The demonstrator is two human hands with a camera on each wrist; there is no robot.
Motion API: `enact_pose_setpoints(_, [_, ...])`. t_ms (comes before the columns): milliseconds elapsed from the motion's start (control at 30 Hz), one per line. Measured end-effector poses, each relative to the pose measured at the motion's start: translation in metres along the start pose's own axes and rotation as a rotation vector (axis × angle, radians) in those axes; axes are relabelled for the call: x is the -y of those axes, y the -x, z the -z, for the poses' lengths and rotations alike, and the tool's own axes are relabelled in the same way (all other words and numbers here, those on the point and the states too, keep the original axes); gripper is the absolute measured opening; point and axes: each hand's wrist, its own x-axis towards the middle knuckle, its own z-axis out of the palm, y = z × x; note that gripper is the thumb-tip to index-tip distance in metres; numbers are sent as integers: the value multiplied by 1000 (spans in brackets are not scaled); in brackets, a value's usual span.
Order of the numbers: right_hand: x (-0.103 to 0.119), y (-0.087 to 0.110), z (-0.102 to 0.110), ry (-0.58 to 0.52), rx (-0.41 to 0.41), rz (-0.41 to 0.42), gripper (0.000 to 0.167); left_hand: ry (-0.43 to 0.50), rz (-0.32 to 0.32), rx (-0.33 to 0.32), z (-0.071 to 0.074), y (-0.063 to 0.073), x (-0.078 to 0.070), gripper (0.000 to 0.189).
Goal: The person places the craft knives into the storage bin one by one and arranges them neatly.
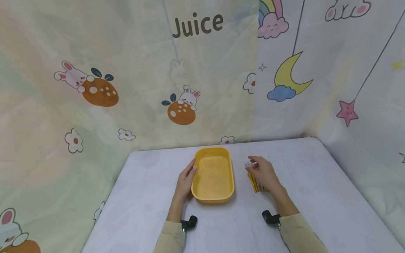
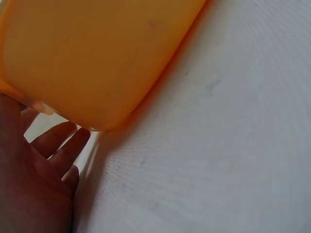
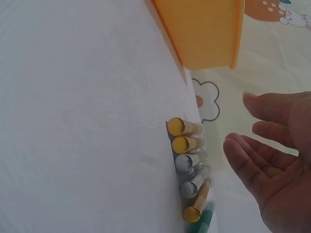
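Note:
A yellow rectangular tray [image 1: 212, 175] with rounded corners stands on the table. My left hand [image 1: 185, 180] grips its left side, the thumb at the rim and the other fingers against the outer wall. In the left wrist view those fingers [image 2: 65, 145] reach under the tray's edge [image 2: 104, 127]. To the right of the tray my right hand [image 1: 264, 174] hovers over a row of pen-like tubes [image 1: 253, 182], thumb and fingers apart with nothing between them. The right wrist view shows gold tubes [image 3: 181, 144], silver tubes [image 3: 189, 188] and a green one [image 3: 204, 221], side by side.
A white cloth covers the table [image 1: 142, 196]. Printed fabric [image 1: 142, 70] with rabbits, flowers and a moon hangs behind and beside it. Each wrist wears a small black camera [image 1: 190, 222].

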Motion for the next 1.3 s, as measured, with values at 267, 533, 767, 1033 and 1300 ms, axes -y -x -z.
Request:
enact_pose_setpoints(267, [0, -1, 4, 50, 45, -31, 54, -5, -2, -11, 1, 1, -2, 45])
enact_pose_setpoints(533, [1, -1, -2, 97, 102, 10, 45, 2, 35, -26, 1, 3, -1, 46])
enact_pose_setpoints(767, [4, 0, -9, 157, 104, 34, 42, 22, 41, -25, -1, 1, -4, 47])
enact_pose_setpoints(1033, [6, 2, -15, 204, 118, 46, 39, 6, 19, -22, 0, 1, -3, 48])
enact_pose_setpoints(1300, [11, 4, -21, 257, 134, 74, 30, -29, 6, -26, 1, 4, -4, 49])
